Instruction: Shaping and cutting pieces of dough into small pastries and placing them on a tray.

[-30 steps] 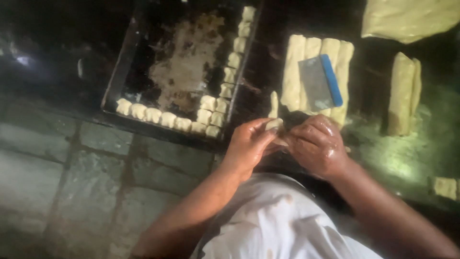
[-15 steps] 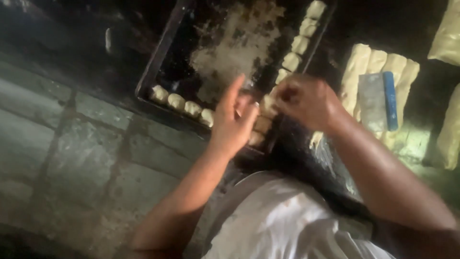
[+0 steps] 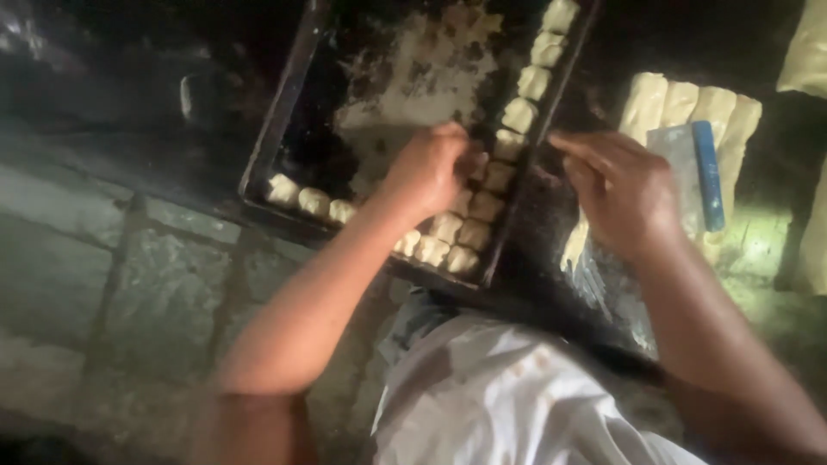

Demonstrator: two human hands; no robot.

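Head view: left hand over the dark baking tray, fingers curled down onto a dough piece in the near-right corner cluster; grip hidden, cannot tell. Right hand open, empty, just right of tray, farther from the dough.

Dough pieces in tray; right of tray, scraper on dough strips
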